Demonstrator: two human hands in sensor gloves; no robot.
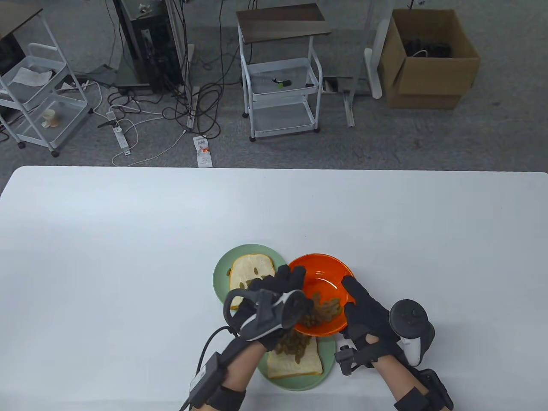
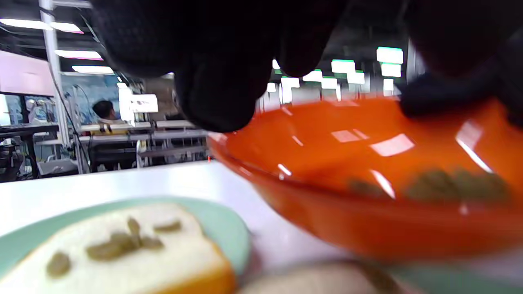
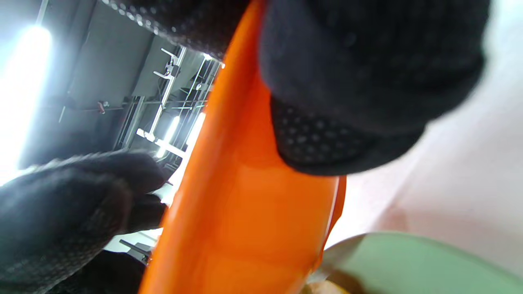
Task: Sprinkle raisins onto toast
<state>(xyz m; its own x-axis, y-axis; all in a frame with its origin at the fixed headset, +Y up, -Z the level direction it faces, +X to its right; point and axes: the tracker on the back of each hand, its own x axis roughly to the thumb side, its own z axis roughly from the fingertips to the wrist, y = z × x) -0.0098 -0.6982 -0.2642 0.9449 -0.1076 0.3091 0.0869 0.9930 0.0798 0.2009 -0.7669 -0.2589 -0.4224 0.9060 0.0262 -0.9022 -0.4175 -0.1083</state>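
An orange bowl (image 1: 325, 274) with raisins (image 1: 325, 309) is tilted above the near green plate (image 1: 329, 355). My right hand (image 1: 364, 312) grips its right rim, thumb inside. My left hand (image 1: 278, 295) reaches over the bowl's left rim, fingers by the raisins. The near toast (image 1: 299, 364) bears a pile of raisins (image 1: 293, 344). The far toast (image 1: 250, 272) on the far green plate (image 1: 222, 267) has a few raisins. In the left wrist view the bowl (image 2: 367, 179) hangs over the far toast (image 2: 122, 253). In the right wrist view my fingers (image 3: 347, 102) clamp the bowl (image 3: 245, 204).
The white table (image 1: 128, 257) spreads wide around the plates. Beyond its far edge stand wire carts (image 1: 282, 94), cables and a cardboard box (image 1: 428, 60) on the floor.
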